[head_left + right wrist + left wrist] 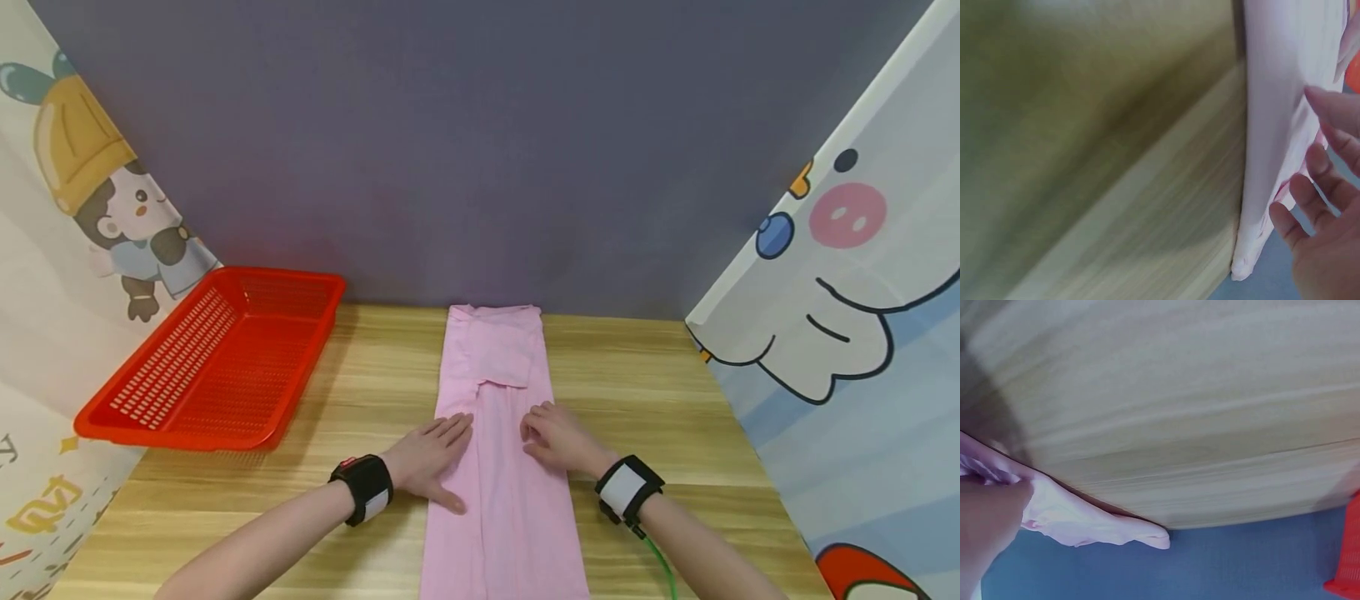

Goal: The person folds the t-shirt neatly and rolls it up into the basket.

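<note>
A pink cloth garment (495, 500), folded into a long strip, runs from the table's back edge toward the bottom of the head view. Near its far end lies a short folded-over flap (504, 357). My left hand (433, 460) rests on the strip's left side with fingers straight and thumb spread. Over the right side is my right hand (558, 437), its fingers loosely bent and gripping nothing. In the right wrist view, those fingers (1310, 200) curve beside the cloth (1272, 125). The left wrist view shows the cloth's far end (1097, 525) beyond part of the left hand (988, 525).
A red plastic basket (307, 375) with slotted sides stands on the left of the wood-grain table (637, 392). A dark grey panel (480, 150) rises behind the table. Cartoon-printed sheets flank both sides. A green cable (660, 562) hangs from the right wristband (628, 490).
</note>
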`<state>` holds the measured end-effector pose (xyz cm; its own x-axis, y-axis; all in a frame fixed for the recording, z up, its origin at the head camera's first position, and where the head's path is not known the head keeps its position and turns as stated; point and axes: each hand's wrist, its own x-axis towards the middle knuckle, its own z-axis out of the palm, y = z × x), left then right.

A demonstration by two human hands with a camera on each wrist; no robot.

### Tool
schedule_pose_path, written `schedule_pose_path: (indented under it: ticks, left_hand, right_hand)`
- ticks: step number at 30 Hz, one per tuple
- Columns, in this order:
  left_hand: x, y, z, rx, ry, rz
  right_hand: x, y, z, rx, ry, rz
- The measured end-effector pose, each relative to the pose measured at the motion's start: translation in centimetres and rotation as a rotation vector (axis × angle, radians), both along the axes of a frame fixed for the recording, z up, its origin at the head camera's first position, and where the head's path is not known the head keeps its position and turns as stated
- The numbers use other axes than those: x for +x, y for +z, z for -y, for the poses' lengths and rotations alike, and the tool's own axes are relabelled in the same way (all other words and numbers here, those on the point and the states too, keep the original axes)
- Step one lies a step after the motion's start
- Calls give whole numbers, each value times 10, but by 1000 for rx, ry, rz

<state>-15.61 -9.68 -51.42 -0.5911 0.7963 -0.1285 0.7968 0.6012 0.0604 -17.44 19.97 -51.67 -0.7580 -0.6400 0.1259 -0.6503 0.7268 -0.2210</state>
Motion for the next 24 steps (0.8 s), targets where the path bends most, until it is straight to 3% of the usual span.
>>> schedule_pose_path:
  ticks: [3,7,10,15,24]
  left_hand:
    - [3,-2,1,93,-46,-62]
    - [6,-4,0,215,-118,-94]
    - [9,-2,-2,259,-191,-4]
    - [17,3,-7,267,-268,216]
    - [30,7,-11,250,-299,232]
  right_hand:
    - [10,3,-1,-19,25,81]
    - [21,8,-4,-21,19,258]
    - [27,11,-6,0,9,345]
    - [34,14,-7,28,44,369]
    - [47,20,-3,32,113,495]
